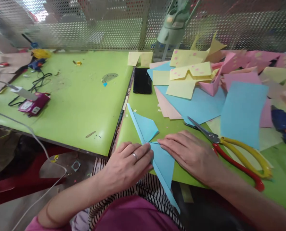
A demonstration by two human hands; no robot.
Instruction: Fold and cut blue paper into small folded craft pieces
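Note:
A light-blue sheet of folded paper [164,160] lies at the table's front edge, with a narrow folded strip along its left side. One end of the strip points away from me and the other hangs over my lap. My left hand [130,160], with a ring on one finger, presses its closed fingers on the strip near the middle. My right hand [191,154] has its fingers together on the paper's notch, at a small folded edge; its thumb is mostly hidden. Scissors [216,139] with red and yellow handles lie open beside my right hand.
A black phone [142,81] lies ahead of the paper. Yellow cut-outs [191,71], pink pieces [244,80] and a blue sheet [244,114] are heaped on the right. A bottle [173,25] stands by the mesh panel [90,29]. A power strip [34,104] and cables are on the left.

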